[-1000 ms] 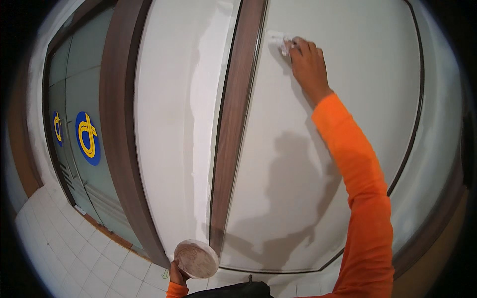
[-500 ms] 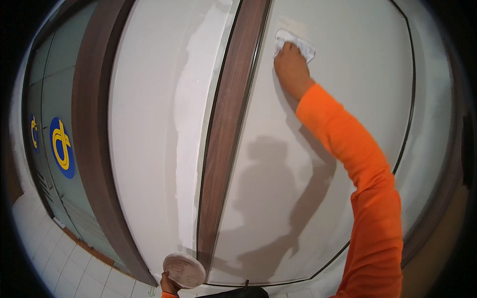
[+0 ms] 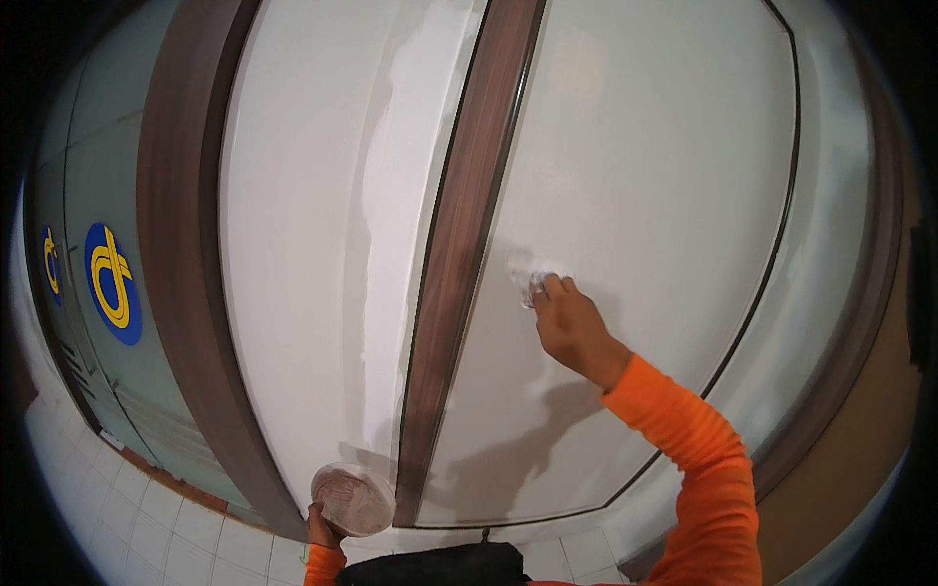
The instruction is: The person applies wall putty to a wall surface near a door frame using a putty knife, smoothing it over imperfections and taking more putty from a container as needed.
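Head camera shows two hands of one person, and both sleeves are orange. Nearest, at about 7 o'clock by the lower edge, the left hand (image 3: pixel 320 532) is closed around the underside of one round shallow container (image 3: pixel 353 499); its top looks pale and pinkish, and what is inside cannot be told. Just right of it, at 6 o'clock, one dark object (image 3: pixel 430 566) lies against the lower edge, too cut off to identify. Further away, near the centre and slightly toward 4 o'clock, the right hand (image 3: pixel 575 330) is raised, with its fingers curled and pressing one small pale pad or cloth (image 3: pixel 532 283) on the white wall panel (image 3: pixel 635 195); the wall around the pad looks a little whiter. I count two white panels: this one on the right and another white panel (image 3: pixel 303 244) on the left, and one brown vertical strip (image 3: pixel 459 244) stands between them from 12 to 6 o'clock. One wider brown frame (image 3: pixel 181 244) stands at 9 o'clock. Beyond it, farthest at 9 o'clock, a glass door (image 3: pixel 78 195) carries two round blue and yellow signs (image 3: pixel 110 283). White floor tiles (image 3: pixel 127 518) fill the corner at 8 o'clock.
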A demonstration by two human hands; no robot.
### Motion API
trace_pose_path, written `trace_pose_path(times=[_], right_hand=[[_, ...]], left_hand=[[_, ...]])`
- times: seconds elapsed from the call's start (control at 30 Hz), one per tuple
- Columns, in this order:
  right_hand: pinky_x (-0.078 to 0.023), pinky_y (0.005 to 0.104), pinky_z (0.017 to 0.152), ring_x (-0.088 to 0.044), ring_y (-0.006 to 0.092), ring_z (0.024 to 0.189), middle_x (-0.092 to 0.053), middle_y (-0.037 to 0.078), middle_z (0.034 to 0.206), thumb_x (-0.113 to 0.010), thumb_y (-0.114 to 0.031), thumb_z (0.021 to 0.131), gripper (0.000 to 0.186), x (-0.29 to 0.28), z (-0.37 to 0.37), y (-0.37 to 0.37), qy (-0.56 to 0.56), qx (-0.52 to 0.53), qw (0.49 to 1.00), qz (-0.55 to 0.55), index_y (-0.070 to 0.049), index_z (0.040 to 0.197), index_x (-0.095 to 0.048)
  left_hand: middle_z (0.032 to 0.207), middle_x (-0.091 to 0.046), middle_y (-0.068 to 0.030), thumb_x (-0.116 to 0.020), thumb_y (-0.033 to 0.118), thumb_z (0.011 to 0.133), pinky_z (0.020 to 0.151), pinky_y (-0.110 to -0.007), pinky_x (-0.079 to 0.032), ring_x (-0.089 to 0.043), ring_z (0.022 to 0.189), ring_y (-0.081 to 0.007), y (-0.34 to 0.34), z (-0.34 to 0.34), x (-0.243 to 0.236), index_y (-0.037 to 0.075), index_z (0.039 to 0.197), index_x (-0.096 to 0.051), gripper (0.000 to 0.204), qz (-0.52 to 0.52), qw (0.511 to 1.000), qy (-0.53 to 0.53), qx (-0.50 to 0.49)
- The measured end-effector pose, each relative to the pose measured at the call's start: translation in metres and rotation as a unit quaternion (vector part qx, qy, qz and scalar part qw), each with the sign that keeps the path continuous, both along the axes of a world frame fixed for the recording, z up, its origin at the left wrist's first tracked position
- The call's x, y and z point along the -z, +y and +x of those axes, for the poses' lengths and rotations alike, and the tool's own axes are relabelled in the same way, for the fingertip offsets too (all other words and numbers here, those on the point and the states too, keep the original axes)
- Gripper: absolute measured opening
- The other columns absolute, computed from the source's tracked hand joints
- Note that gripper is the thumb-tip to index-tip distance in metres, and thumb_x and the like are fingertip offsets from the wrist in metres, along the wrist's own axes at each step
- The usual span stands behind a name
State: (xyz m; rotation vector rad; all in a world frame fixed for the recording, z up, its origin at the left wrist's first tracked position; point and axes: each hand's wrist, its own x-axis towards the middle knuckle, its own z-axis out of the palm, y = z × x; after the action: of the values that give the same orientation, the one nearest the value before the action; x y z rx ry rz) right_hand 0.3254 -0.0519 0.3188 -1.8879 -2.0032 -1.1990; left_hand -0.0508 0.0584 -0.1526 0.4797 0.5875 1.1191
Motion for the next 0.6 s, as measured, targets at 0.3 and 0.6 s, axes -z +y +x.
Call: trace_pose_path(times=[0.3,0.6], right_hand=[[-0.050,0.0288,0.082,-0.060,0.0117,0.086,-0.066,0.003,0.095,-0.051,-0.008,0.090,0.022,-0.082,0.030,-0.052,0.675,-0.190,0.708,-0.082,0.003,0.103,-0.066],[-0.047,0.0339,0.076,-0.058,0.0231,0.099,-0.061,0.013,0.107,-0.056,-0.008,0.087,0.022,-0.163,0.036,-0.005,-0.095,-0.092,0.936,0.325,0.004,0.103,-0.065]], left_hand=[[0.138,-0.052,-0.0208,-0.047,0.041,0.089,0.097,-0.055,-0.050,-0.056,0.123,-0.0394,0.008,-0.006,0.007,0.001,0.145,-0.036,0.070,0.024,0.999,-0.025,0.027],[0.149,-0.041,-0.0188,-0.047,0.053,0.086,0.103,-0.063,-0.042,-0.045,0.133,-0.0429,0.037,0.007,0.090,0.012,0.152,-0.030,0.079,0.020,0.999,-0.010,0.036]])
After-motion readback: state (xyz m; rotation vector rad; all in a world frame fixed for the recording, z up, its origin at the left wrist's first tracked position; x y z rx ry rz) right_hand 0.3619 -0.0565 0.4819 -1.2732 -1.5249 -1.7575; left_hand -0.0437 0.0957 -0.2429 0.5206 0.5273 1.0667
